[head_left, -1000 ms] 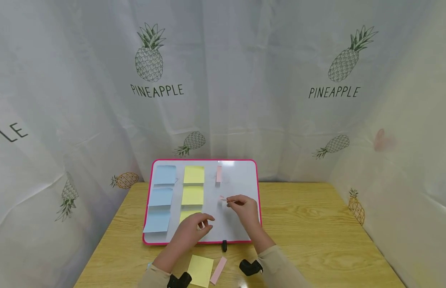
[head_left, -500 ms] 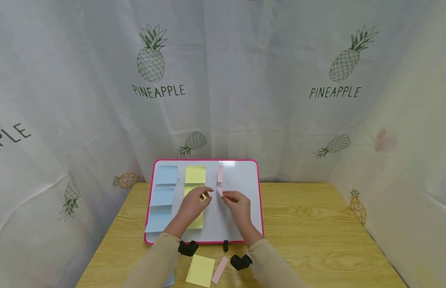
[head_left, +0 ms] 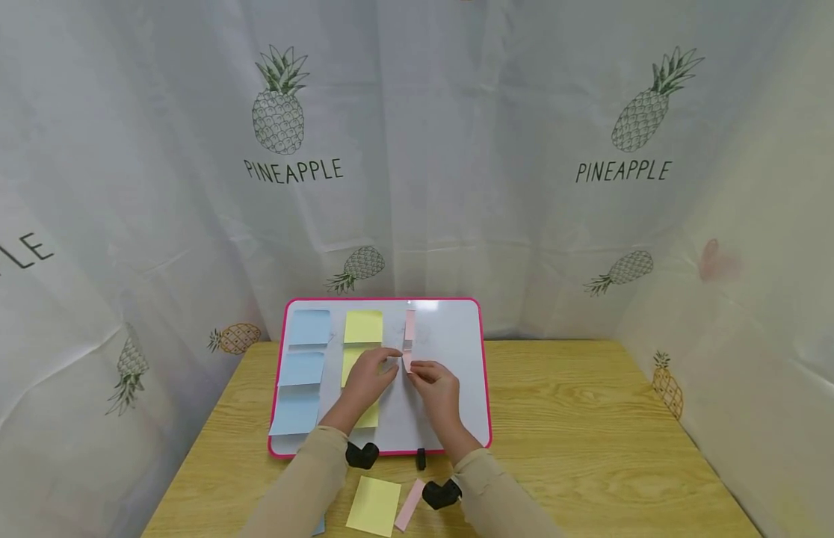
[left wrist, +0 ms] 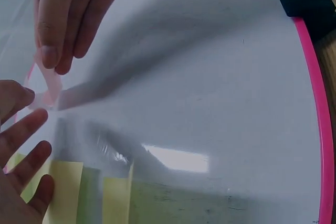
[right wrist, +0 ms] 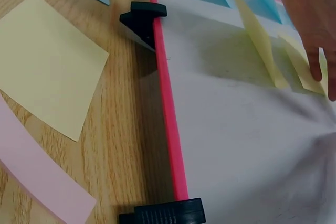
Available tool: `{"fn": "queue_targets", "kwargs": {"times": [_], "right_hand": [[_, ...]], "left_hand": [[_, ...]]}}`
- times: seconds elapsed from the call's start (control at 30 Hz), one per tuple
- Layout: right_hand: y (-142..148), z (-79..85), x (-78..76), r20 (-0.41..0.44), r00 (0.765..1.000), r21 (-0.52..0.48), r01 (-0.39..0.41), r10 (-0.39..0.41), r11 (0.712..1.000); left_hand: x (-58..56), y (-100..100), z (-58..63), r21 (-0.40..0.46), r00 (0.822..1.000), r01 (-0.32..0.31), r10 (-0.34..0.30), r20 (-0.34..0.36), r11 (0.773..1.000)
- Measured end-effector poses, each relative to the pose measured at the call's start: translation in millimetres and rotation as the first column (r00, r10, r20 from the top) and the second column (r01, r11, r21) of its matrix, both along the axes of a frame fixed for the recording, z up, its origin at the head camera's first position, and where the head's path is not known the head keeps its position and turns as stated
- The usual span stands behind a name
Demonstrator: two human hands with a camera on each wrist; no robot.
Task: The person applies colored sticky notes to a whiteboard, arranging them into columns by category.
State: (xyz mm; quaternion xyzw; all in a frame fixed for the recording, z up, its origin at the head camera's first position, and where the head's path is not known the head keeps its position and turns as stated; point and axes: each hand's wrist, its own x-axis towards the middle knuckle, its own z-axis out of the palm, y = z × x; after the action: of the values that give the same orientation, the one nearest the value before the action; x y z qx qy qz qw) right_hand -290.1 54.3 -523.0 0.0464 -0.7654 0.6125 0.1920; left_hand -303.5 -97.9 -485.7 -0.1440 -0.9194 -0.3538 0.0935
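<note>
My right hand (head_left: 439, 388) pinches the lower end of a narrow pink sticky note (head_left: 407, 362) between thumb and fingertips. Its upper end lies at the whiteboard (head_left: 451, 329), just below another pink strip (head_left: 409, 325). My left hand (head_left: 370, 379) reaches in from the left, over the yellow notes. In the left wrist view a left fingertip (left wrist: 23, 95) is right at the upper end of the pink note (left wrist: 52, 82), the other fingers spread apart. The right wrist view shows part of the left hand (right wrist: 312, 30) but not the pinched note.
Blue notes (head_left: 309, 326) and yellow notes (head_left: 363, 326) stand in columns on the board, lower edges lifting. On the wooden table in front lie a yellow pad (head_left: 374, 506), a pink strip pad (head_left: 409, 505) and blue paper (head_left: 319, 527). Black clips (right wrist: 149, 17) grip the board's pink edge.
Both hands have moved up the board. The pink note in the right hand has gone from mid-board to below the upper pink strip, and the left hand has come beside it.
</note>
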Motion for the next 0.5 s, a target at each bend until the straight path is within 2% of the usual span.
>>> {"fn": "queue_targets", "kwargs": {"times": [0.13, 0.33, 0.5], "right_hand": [[-0.8, -3.5, 0.2, -0.029, 1.0, 0.045, 0.001, 0.0, 0.999], [-1.5, -7.9, -0.2, -0.063, 0.998, 0.09, -0.001, 0.007, 0.996], [-1.4, -8.3, -0.3, -0.067, 0.998, 0.106, 0.0, 0.007, 0.994]], "left_hand": [[-0.8, 2.2, -3.9, -0.026, 1.0, -0.019, 0.019, 0.004, 0.999], [-3.4, 2.8, -9.1, -0.073, 0.999, -0.007, 0.004, -0.034, 0.997], [-2.8, 2.9, -11.6, -0.063, 0.998, -0.013, 0.01, -0.057, 0.998]]}}
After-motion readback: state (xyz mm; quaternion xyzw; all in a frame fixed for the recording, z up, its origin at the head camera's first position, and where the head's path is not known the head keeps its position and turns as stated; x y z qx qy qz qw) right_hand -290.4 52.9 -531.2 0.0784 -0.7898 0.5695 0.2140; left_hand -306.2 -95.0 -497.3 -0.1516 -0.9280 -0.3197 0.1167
